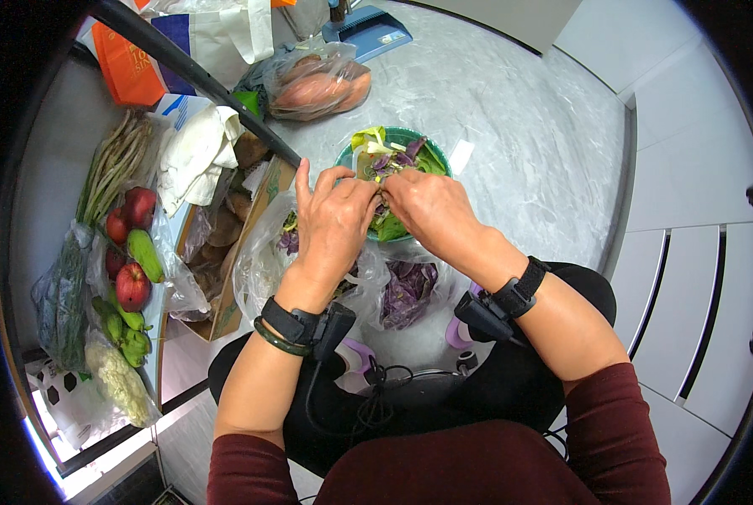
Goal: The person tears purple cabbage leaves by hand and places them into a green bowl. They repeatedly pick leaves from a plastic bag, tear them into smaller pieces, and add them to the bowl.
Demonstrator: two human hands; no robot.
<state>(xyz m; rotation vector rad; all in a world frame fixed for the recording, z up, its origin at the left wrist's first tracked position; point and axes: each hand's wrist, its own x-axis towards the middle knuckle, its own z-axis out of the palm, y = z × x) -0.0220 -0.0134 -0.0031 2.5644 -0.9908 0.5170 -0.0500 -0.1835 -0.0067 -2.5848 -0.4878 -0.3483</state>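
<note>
My left hand (337, 214) and my right hand (430, 205) meet fingertip to fingertip above a round green basin (439, 151). Thumbs and forefingers of both pinch a small piece of leafy vegetable (379, 184), mostly hidden by the fingers. Green leaves (390, 227), purple leaves (414, 148) and pale stems lie in the basin. Just below it, a clear plastic bag holds purple-leaved greens (409, 293). Another clear plastic bag (256, 246) with some greens spreads under and beside my left hand.
At left, a shelf carries red apples (133, 287), cauliflower (114, 379), long-stemmed greens (114, 154) and a white cloth (196, 151). A cardboard box (228, 303) of root vegetables stands beside it. A black pole (225, 95) slants above. Bagged sweet potatoes (316, 91) and a blue dustpan (376, 35) lie beyond.
</note>
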